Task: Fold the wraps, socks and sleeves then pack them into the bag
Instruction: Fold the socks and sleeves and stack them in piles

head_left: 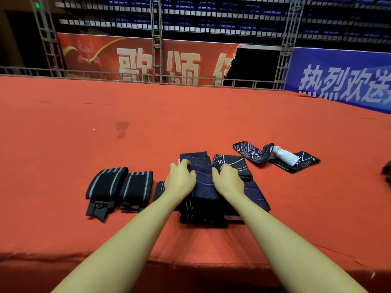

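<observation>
A dark navy sleeve (204,182) with thin purple lines lies on top of a pile of dark folded pieces (203,214) at the middle of the red surface. My left hand (179,180) grips its left edge and my right hand (227,179) grips its right edge, fingers curled over the cloth. Two folded black wraps with grey stripes (106,185) (137,186) lie side by side to the left. To the right, a patterned dark sleeve (254,153) and another dark piece (300,163) lie unfolded with a white sock (284,156) on them. No bag is clearly in view.
The red cloth surface (84,127) stretches far ahead, with its front edge near my elbows. A dark object (387,172) shows at the right border. Metal trusses, a red banner and a blue banner stand behind the far edge.
</observation>
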`<state>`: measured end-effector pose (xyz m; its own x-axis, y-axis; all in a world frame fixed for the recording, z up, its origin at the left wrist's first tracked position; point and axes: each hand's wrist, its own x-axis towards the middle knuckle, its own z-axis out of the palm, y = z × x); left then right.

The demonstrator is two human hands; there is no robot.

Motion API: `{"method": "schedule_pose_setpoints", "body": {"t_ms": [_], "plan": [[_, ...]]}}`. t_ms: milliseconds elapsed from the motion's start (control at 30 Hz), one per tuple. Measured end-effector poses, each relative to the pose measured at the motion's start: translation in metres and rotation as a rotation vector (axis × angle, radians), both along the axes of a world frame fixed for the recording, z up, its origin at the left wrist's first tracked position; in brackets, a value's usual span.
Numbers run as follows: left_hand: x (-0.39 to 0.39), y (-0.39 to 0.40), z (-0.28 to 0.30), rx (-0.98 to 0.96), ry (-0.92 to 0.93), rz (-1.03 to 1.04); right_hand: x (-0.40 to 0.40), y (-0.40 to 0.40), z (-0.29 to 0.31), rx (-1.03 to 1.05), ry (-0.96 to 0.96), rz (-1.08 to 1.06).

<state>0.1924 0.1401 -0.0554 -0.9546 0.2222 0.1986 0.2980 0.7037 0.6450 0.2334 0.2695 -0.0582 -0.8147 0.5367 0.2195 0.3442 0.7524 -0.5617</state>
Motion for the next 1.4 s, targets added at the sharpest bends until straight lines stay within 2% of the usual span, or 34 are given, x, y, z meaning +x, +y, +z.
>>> {"method": "schedule_pose_setpoints", "body": {"t_ms": [33, 100, 133, 200, 300, 367, 433, 567, 667, 733, 933, 1067, 1233, 1400], "plan": [[0.001, -0.002, -0.004, -0.036, -0.013, 0.009, 0.000, -0.002, -0.004, 0.003, -0.020, 0.008], [0.005, -0.003, -0.016, -0.249, 0.027, 0.042, -0.001, -0.005, -0.013, 0.037, -0.063, 0.019], [0.005, -0.003, -0.023, -0.370, 0.086, 0.048, -0.002, -0.005, -0.018, 0.108, -0.072, 0.019], [0.004, -0.002, -0.038, -0.450, 0.214, 0.000, -0.003, -0.004, -0.030, 0.297, -0.002, 0.036], [0.000, -0.002, -0.048, -0.407, 0.364, -0.118, -0.003, -0.003, -0.039, 0.374, 0.238, 0.305], [-0.001, -0.002, -0.051, -0.423, 0.393, -0.127, -0.003, 0.000, -0.044, 0.392, 0.295, 0.398], [-0.002, -0.002, -0.053, -0.427, 0.355, -0.100, -0.002, 0.003, -0.046, 0.361, 0.242, 0.390], [-0.005, -0.001, -0.051, -0.426, 0.279, -0.062, -0.001, 0.012, -0.049, 0.283, -0.043, 0.438], [-0.003, -0.001, -0.048, -0.440, 0.258, -0.050, 0.000, 0.013, -0.047, 0.287, -0.174, 0.471], [-0.002, -0.001, -0.044, -0.444, 0.259, -0.057, -0.001, 0.012, -0.044, 0.278, -0.167, 0.450], [-0.007, 0.003, -0.023, -0.304, 0.333, -0.062, -0.010, 0.016, -0.018, 0.124, 0.080, 0.312], [-0.016, 0.018, -0.003, -0.251, 0.303, -0.102, -0.019, 0.026, -0.003, 0.109, 0.117, 0.279], [-0.039, 0.056, 0.020, -0.161, 0.242, -0.195, -0.041, 0.071, 0.006, -0.058, 0.219, 0.178], [-0.071, 0.120, 0.033, -0.110, 0.197, -0.308, -0.066, 0.133, 0.006, -0.076, 0.227, 0.101]]}}
